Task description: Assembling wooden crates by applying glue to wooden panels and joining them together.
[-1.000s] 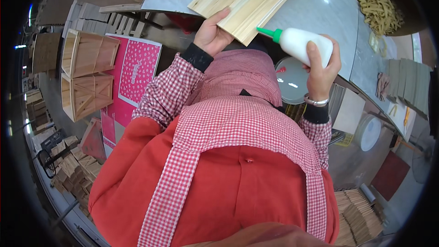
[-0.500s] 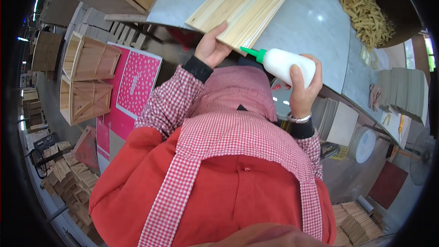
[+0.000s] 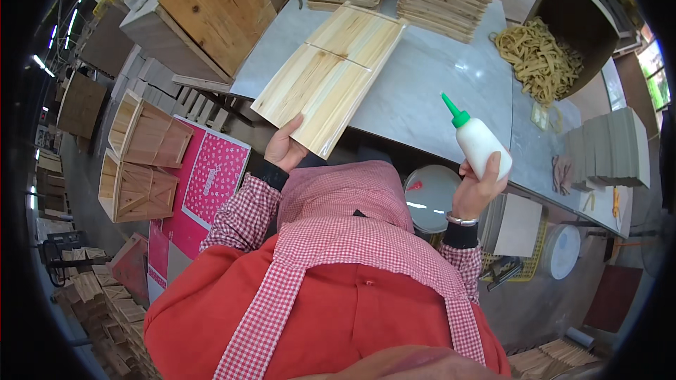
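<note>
Pale wooden panel [image 3: 324, 77]: aslant over the grey surface's [image 3: 422, 91] near edge, contact uncertain; near end overhanging, perhaps for easier grasp. Left hand [image 3: 287, 148]: gripping that end, thumb on top, apparently to steady it. White squeeze bottle [image 3: 480, 144]: right of panel, by the near edge; gripped by right hand [image 3: 479, 186], green nozzle [image 3: 451, 105] upward, clear of the panel, presumably against drips.
</note>
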The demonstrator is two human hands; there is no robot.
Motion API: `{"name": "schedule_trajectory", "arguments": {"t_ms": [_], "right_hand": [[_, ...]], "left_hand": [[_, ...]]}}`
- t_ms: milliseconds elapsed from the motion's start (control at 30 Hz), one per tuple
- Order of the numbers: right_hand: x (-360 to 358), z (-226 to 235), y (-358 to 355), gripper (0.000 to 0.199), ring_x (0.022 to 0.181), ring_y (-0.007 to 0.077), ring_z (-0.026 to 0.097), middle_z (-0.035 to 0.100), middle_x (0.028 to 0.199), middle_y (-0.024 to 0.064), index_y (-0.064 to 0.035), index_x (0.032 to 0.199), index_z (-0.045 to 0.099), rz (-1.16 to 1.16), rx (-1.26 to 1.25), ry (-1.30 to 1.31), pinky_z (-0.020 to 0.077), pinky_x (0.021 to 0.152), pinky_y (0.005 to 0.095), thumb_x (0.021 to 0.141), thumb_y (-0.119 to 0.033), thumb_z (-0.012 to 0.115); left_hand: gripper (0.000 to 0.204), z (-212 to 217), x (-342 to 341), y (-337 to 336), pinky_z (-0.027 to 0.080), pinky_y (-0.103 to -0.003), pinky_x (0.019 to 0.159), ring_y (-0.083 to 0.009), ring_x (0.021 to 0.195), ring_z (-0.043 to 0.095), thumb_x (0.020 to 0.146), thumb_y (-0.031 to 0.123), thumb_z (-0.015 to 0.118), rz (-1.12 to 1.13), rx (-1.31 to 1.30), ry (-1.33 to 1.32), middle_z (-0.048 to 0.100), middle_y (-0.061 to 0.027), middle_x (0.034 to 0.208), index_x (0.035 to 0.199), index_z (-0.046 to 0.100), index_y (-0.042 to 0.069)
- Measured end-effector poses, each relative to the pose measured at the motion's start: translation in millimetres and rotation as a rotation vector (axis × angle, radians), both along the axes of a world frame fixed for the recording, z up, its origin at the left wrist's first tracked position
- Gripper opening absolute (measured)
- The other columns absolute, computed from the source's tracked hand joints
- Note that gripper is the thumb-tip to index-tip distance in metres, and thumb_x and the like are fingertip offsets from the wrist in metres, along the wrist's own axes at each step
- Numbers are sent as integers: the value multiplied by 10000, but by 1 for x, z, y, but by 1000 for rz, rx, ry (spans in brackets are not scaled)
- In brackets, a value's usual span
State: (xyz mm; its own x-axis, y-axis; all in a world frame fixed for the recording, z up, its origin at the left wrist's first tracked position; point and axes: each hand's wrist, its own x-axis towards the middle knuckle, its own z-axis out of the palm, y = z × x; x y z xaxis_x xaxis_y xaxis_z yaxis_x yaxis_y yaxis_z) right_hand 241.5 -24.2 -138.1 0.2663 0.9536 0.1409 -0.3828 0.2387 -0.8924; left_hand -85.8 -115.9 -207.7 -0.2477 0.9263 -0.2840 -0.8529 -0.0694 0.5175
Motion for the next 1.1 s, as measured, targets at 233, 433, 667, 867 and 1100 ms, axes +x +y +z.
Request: {"name": "schedule_trajectory", "arguments": {"t_ms": [233,433,667,867,1100], "right_hand": [[14,-21,16,422,573,153,512,563,865,114,-13,1138,453,5,41,67,385,454,252,901,-346,562],[8,-22,26,427,570,147,497,551,855,104,-18,1141,453,-16,-47,81,367,451,249,910,-369,529],[1,-24,48,431,559,151,492,547,849,110,-10,1149,444,-19,-59,98,361,450,249,914,-366,504],[-7,-19,60,437,569,153,497,544,852,115,-3,1153,435,14,-61,77,362,443,250,913,-361,505],[2,-23,59,440,523,113,479,561,776,78,10,1119,486,-106,-124,36,350,440,224,915,-378,523]], "left_hand": [[518,-14,-45,-1,361,-458,1064,-298,1268,443,926,130,558,213,-10,103,436,-177,1383,1377,329,23],[474,-36,-137,-21,469,-386,950,-272,1125,574,904,323,609,183,-164,109,582,-182,1220,1236,503,2],[179,131,-149,79,503,-356,588,-266,617,628,806,187,601,-294,-407,2373,645,-134,672,772,658,20],[610,304,-128,298,410,-395,997,-358,1200,474,802,251,676,505,230,2791,397,-180,1398,1348,417,161],[612,364,-57,398,464,-394,897,-344,1141,510,776,199,692,-65,460,3209,442,-195,1342,1331,433,198]]}}
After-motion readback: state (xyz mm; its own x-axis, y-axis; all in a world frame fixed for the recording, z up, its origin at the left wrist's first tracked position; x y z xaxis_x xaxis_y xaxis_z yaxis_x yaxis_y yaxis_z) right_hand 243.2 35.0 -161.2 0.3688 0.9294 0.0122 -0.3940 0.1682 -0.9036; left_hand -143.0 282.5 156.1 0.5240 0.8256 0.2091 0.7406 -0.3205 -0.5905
